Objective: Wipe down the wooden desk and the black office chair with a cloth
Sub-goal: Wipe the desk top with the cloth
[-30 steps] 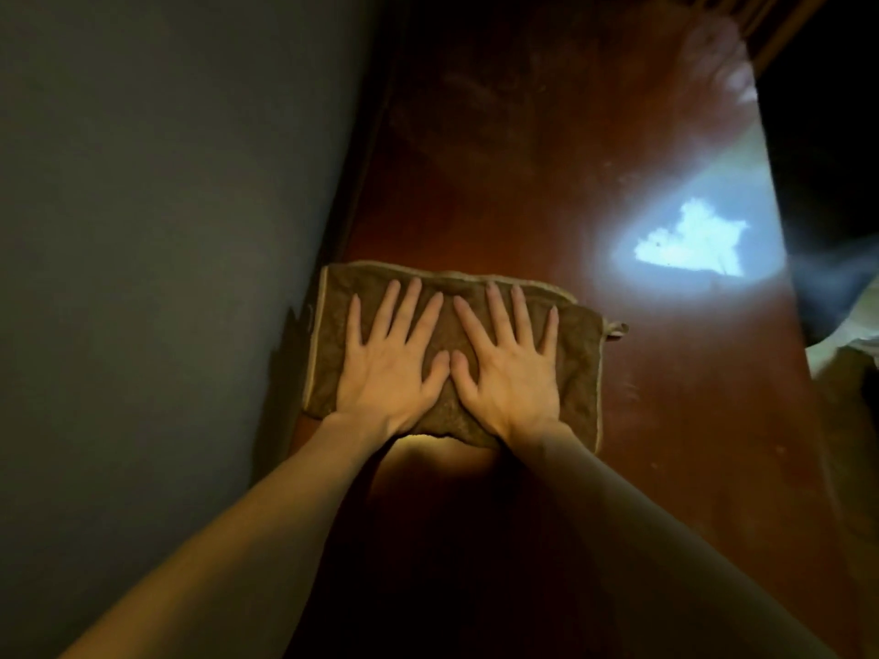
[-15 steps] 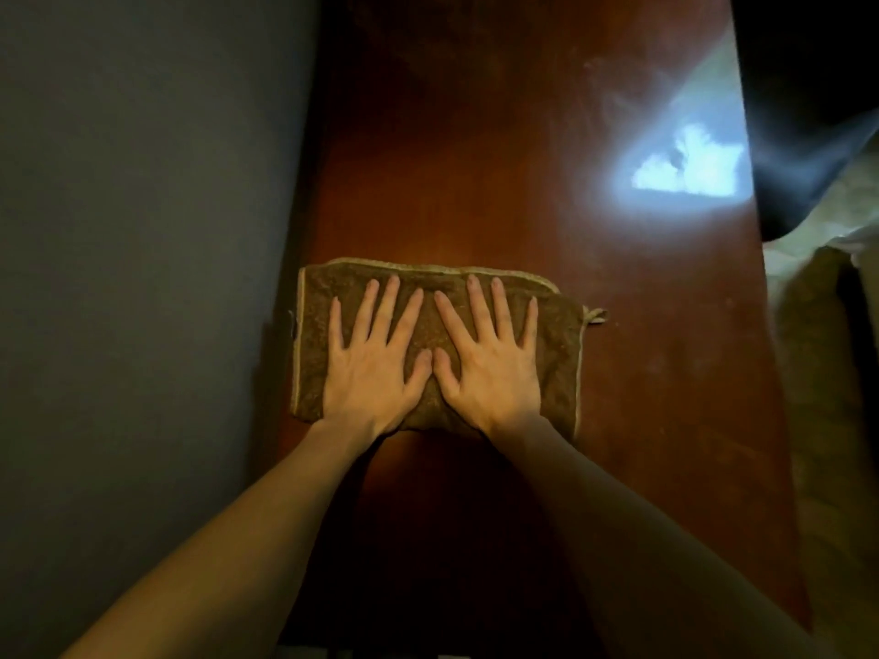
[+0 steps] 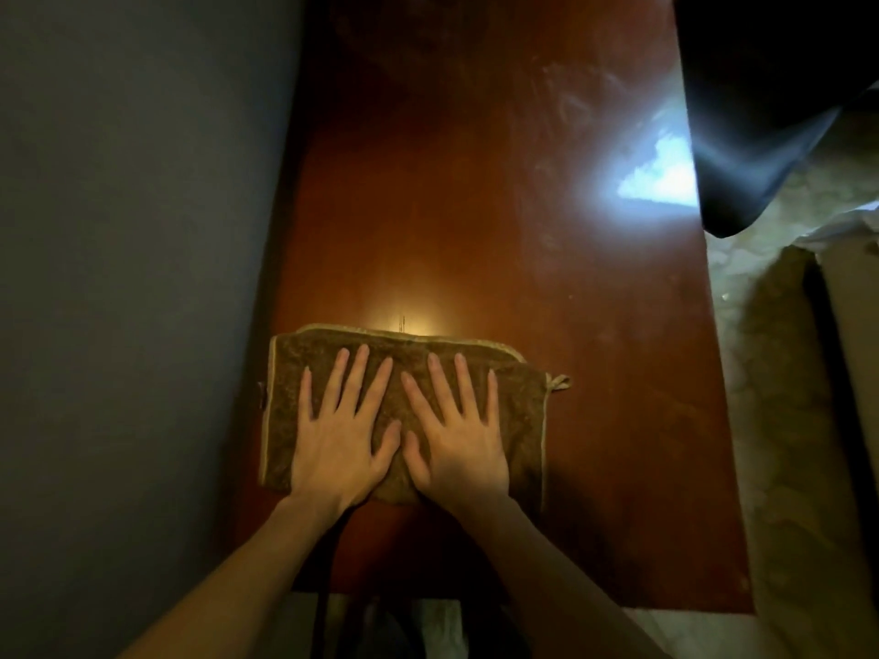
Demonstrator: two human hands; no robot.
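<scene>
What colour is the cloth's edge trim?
Pale beige trim on a brown cloth, clearest along its left edge in the head view.

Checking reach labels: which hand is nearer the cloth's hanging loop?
Right. The right hand lies on the cloth nearer its loop; the left hand lies farther, toward the wall.

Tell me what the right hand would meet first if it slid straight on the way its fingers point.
Nothing: past the cloth under the right hand, the bare wooden desk looks free to the frame's top.
</scene>
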